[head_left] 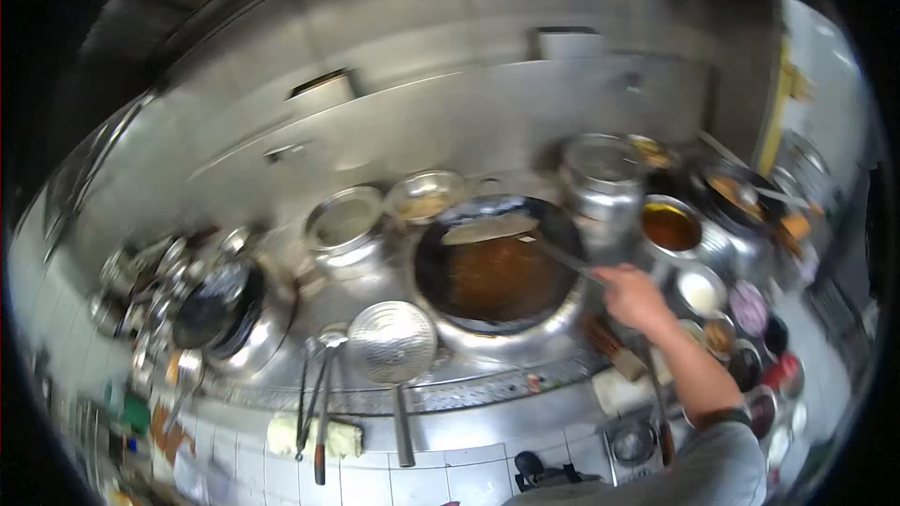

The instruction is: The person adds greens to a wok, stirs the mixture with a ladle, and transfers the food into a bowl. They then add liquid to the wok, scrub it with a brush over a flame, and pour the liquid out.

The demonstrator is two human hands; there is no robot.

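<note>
I've got the right hand (pixel 633 295) clamped on the ladle handle (pixel 562 258), brown sauce (pixel 497 283) in the wok (pixel 428 272) looks mid-cook, nothing plated, left hand unseen.

Right hand (pixel 634 296) with ladle (pixel 561 258) in wok (pixel 439 267)

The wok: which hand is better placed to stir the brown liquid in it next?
Right. The right hand grips a long tool whose end reaches into the wok, over the liquid. The left hand is not in view.
</note>
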